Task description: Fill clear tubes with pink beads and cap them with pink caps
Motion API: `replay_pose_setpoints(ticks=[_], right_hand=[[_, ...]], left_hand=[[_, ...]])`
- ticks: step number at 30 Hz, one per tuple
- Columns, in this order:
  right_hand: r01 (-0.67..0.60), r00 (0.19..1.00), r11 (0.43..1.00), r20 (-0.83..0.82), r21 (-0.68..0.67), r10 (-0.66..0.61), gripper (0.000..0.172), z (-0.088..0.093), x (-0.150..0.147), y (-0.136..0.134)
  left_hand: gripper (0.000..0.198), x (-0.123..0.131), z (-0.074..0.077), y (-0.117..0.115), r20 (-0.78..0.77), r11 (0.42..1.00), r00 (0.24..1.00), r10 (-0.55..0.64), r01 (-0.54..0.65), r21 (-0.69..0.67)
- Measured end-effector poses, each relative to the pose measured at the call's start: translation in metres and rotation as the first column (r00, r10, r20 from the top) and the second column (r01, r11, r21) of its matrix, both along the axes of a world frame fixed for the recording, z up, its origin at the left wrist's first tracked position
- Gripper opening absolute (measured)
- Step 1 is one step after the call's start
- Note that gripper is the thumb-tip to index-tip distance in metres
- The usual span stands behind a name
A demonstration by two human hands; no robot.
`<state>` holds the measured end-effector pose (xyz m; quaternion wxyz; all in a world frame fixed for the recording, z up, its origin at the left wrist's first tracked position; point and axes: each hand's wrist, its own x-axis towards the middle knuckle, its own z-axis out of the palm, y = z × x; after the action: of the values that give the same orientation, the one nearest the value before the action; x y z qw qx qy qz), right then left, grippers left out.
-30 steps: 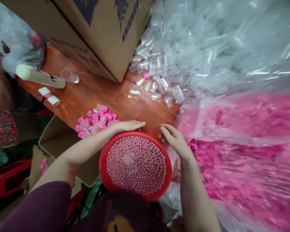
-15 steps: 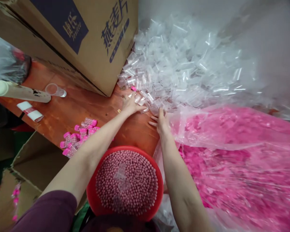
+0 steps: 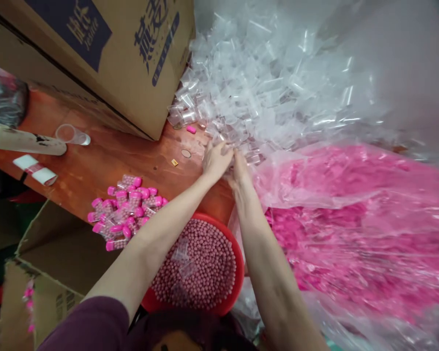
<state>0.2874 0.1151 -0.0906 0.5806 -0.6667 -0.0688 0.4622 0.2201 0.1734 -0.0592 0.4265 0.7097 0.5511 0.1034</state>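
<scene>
My left hand [image 3: 217, 161] and my right hand [image 3: 240, 171] meet at the near edge of a heap of clear plastic bottles [image 3: 249, 92]. Both are closed round some of the small clear bottles, which are mostly hidden between the palms and fingers. Below my forearms stands a red basin [image 3: 238, 285] full of pink beads [image 3: 208, 258], with a few clear bottles lying on the beads. Left of my left forearm lies a pile of bead-filled bottles with pink caps [image 3: 126, 209].
A large cardboard box [image 3: 149, 97] stands at the back left. To the right spreads a plastic bag of pink caps [image 3: 351, 234]. One loose pink cap [image 3: 191, 129] lies on the wooden table [image 3: 142, 156]. An open carton [image 3: 64, 243] is at lower left.
My left hand has swept right along the heap's edge, drawing bottles toward my right hand. The hands were apart and now meet. The view has shifted, showing more of the capped bottles.
</scene>
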Motion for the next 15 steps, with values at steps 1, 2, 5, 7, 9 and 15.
replay_pose_setpoints(ticks=[1, 2, 5, 7, 9, 15], right_hand=[[0.044, 0.999, 0.999, 0.02, -0.016, -0.043, 0.041, 0.008, -0.011, -0.018], [0.07, 0.997, 0.997, 0.044, -0.024, -0.068, 0.043, 0.02, -0.025, -0.037], [0.073, 0.994, 0.997, 0.074, 0.037, -0.075, 0.042, 0.063, -0.075, -0.098], [0.067, 0.995, 0.997, 0.074, 0.024, -0.068, 0.036, 0.088, -0.109, -0.138], [0.029, 0.996, 1.0, 0.08, -0.01, -0.028, 0.035, 0.099, -0.14, -0.178], [-0.345, 0.892, 0.934, 0.275, -0.097, 0.358, 0.038, 0.073, -0.174, -0.272]], left_hand=[[0.034, -0.013, 0.009, -0.015, 0.033, 0.999, 0.999, -0.001, 0.0, 0.034], [0.034, -0.028, 0.02, -0.031, 0.067, 0.998, 0.998, -0.009, 0.004, 0.07], [0.034, -0.078, 0.059, -0.084, 0.12, 0.989, 0.992, -0.026, 0.008, 0.148], [0.034, -0.113, 0.082, -0.121, 0.162, 0.985, 0.986, -0.047, 0.02, 0.169], [0.037, -0.148, 0.096, -0.156, 0.179, 0.984, 0.982, -0.061, 0.029, 0.176], [0.045, -0.243, 0.088, -0.2, 0.084, 0.974, 0.971, -0.223, 0.225, -0.005]])
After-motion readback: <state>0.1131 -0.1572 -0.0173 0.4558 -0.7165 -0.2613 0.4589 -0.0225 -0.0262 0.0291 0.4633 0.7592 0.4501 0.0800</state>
